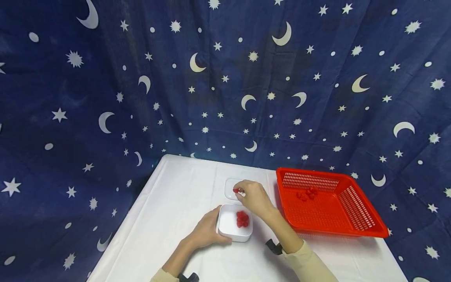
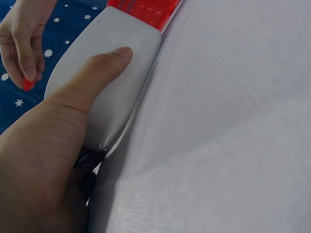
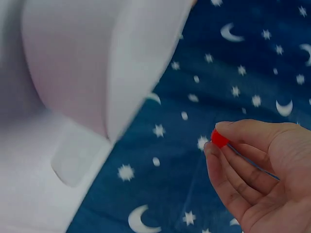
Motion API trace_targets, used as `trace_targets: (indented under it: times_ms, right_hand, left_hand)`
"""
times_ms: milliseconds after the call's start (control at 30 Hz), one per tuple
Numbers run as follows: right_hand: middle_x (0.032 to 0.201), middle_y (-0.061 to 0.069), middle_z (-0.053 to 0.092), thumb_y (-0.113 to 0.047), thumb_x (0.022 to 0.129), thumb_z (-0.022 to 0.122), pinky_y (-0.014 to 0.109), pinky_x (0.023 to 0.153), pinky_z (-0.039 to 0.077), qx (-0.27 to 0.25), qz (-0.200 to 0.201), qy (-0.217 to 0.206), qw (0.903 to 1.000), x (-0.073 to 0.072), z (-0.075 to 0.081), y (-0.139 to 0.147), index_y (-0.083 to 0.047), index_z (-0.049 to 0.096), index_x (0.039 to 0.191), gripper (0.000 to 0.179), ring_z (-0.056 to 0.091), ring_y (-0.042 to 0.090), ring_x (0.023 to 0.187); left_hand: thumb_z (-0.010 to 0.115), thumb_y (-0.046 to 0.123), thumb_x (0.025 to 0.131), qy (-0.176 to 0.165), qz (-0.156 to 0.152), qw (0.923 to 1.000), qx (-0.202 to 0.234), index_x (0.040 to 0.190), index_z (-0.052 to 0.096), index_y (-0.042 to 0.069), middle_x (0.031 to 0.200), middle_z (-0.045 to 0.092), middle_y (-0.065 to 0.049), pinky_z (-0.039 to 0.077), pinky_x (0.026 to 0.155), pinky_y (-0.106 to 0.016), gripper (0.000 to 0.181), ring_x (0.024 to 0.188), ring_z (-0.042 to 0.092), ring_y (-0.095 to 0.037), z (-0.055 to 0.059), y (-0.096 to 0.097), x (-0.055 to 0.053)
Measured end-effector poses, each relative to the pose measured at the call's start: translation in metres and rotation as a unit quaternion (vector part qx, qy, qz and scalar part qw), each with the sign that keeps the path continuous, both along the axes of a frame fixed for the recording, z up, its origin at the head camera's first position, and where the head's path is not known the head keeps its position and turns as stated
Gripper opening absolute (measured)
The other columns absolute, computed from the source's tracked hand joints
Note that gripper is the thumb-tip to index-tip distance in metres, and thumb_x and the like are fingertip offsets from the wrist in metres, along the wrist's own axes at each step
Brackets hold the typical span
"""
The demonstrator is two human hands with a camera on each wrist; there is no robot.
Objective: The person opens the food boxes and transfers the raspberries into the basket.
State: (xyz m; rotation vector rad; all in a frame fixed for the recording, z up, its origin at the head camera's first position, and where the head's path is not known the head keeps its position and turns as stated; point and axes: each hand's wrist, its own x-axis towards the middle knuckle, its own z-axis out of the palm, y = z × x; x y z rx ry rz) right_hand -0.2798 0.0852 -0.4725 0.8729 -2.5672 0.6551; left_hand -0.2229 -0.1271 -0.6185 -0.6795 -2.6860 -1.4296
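Presumably to steady it, the left hand (image 1: 207,230) grips the box (image 1: 237,237), while the right hand (image 1: 256,198) pinches one red piece (image 3: 220,139).

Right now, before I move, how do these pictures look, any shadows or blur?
Head view: bright table, soft shadow below the right arm; left wrist view: fine ripple-like lines across the greyer table, a dark shadow beside the box; right wrist view: box soft and blurred, lid faint against white, right hand clearer, its red piece vivid.
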Motion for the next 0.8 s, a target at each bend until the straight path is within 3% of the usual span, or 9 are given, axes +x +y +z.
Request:
trace_targets:
  times_ms: [167, 333, 567, 800]
  right_hand:
    - [0.092, 0.002, 0.078, -0.003, 0.083, 0.084, 0.033, 0.074, 0.064, -0.033, -0.025, 0.027, 0.9988, -0.019, 0.020, 0.017, -0.012, 0.081, 0.098, 0.018, 0.074, 0.017, 0.079]
    - [0.092, 0.006, 0.078, -0.003, 0.084, 0.083, 0.038, 0.074, 0.065, -0.061, -0.043, 0.017, 0.9971, -0.036, 0.034, 0.038, -0.008, 0.080, 0.099, 0.016, 0.074, 0.020, 0.079]
    - [0.090, 0.009, 0.079, -0.006, 0.086, 0.082, 0.044, 0.072, 0.065, -0.106, -0.084, 0.009, 0.9908, -0.055, 0.046, 0.066, -0.006, 0.081, 0.101, 0.015, 0.075, 0.024, 0.078]
    - [0.094, 0.011, 0.079, -0.009, 0.087, 0.083, 0.047, 0.074, 0.064, -0.135, -0.136, -0.008, 0.9814, -0.069, 0.050, 0.097, -0.006, 0.080, 0.104, 0.017, 0.076, 0.027, 0.082]
  left_hand:
    - [0.094, 0.064, 0.063, -0.015, 0.015, 0.9997, -0.009, 0.161, 0.032, 0.034, 0.146, 0.054, 0.017, 0.041, 0.116, -0.056, 0.120, 0.138, 0.051, -0.018, 0.000, -0.001, 0.002]
    - [0.093, 0.065, 0.062, -0.015, 0.017, 0.9997, -0.013, 0.162, 0.031, 0.031, 0.149, 0.053, 0.016, 0.038, 0.118, -0.058, 0.123, 0.141, 0.049, -0.021, -0.001, -0.001, 0.002]
    - [0.093, 0.065, 0.062, -0.014, 0.018, 0.9996, -0.016, 0.163, 0.032, 0.024, 0.152, 0.053, 0.011, 0.037, 0.118, -0.059, 0.125, 0.142, 0.049, -0.022, 0.002, -0.001, 0.002]
    - [0.093, 0.065, 0.063, -0.014, 0.012, 0.9998, -0.010, 0.162, 0.033, 0.024, 0.149, 0.054, 0.014, 0.039, 0.117, -0.059, 0.123, 0.139, 0.051, -0.021, 0.002, 0.001, 0.002]
